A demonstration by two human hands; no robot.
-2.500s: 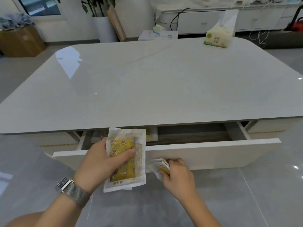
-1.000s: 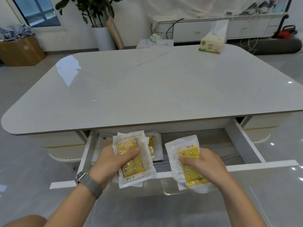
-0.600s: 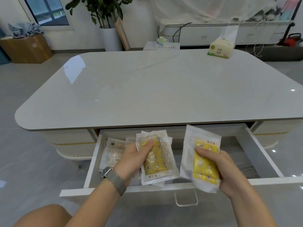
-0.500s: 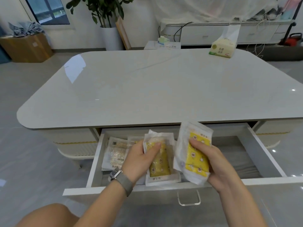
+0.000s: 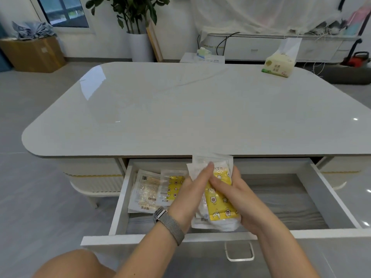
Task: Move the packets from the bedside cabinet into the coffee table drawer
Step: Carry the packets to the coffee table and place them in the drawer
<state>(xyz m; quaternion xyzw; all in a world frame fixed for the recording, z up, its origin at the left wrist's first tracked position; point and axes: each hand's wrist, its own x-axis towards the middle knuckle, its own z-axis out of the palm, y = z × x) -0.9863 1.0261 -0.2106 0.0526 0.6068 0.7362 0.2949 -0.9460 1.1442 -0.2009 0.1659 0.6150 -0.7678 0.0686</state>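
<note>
Head view: left hand point(image 5: 189, 194) and right hand point(image 5: 239, 194) fingers clamped together around yellow packets point(image 5: 217, 199) above open drawer point(image 5: 329, 199).

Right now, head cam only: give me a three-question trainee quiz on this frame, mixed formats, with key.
1. True or false: the coffee table drawer is pulled open.
2. The loose packets already lying in the drawer sit toward its: A) left end B) right end C) middle.
3. Fill in: the left hand and right hand together hold a bunch of ____ packets over the drawer.

Key: 1 true; 2 A; 3 yellow.
</note>
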